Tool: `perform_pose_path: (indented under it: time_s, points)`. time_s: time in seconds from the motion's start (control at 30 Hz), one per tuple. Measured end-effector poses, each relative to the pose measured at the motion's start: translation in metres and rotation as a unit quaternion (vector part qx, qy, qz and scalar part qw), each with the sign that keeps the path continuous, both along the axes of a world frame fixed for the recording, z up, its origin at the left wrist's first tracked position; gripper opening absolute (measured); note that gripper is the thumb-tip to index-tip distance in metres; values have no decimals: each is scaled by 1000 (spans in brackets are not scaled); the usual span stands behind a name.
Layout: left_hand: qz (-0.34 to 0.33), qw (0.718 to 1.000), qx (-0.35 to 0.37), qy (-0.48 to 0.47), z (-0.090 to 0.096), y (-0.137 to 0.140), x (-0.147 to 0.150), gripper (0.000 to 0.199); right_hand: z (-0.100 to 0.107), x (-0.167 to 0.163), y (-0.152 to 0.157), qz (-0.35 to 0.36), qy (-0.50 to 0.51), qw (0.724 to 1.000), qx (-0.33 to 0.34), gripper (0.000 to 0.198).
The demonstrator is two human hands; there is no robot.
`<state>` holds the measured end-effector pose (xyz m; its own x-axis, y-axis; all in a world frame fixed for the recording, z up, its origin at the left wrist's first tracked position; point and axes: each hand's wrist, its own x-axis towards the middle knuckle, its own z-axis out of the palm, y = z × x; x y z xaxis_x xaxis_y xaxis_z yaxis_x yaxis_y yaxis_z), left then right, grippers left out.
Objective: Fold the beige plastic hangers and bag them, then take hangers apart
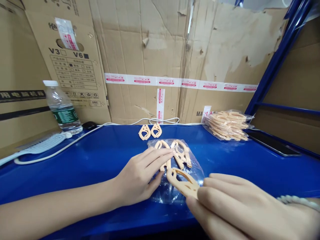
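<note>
Near table edge (125, 220), right grip (232, 206) pinches hanger (188, 191); left grip (138, 173) over bag (166, 196), hold unclear.

Free gap between clear bag (172, 195) and wrapped bundle (226, 125), phone (273, 143) farther right.

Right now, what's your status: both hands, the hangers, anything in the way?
Right hand gripping one hanger. Left hand across another hanger, at the clear bag. Two loose hangers just beyond the bag, neither between the hands.

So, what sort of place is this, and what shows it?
Likely a makeshift workbench in a workshop or storeroom: cardboard panels, a blue frame and a bagged stack of peach-coloured pieces.
</note>
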<state>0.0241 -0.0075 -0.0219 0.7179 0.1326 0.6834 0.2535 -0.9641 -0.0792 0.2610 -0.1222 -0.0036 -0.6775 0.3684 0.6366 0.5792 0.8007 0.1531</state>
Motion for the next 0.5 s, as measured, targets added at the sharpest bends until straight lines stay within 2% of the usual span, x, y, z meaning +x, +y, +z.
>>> perform_pose_path:
  time_s: [0.07,0.1,0.17,0.23,0.37,0.5]
  points:
    - [-6,1000,3,1,0,0,0,49,27,-23,11,28,-107,993,45,27]
    - [-9,1000,5,1,0,0,0,49,37,-30,13,25,-160,986,47,27]
    - [-10,1000,6,1,0,1,0,48,48,-34,12,22,-216,974,67,26]
    - [-9,1000,7,3,0,1,0,48,46,-33,12,5,-225,970,93,25]
    - [-5,1000,23,0,-1,2,1,46,19,-30,30,-58,-210,965,143,27]
    - [4,999,35,14,-2,2,2,46,3,-24,50,-145,-231,940,205,21]
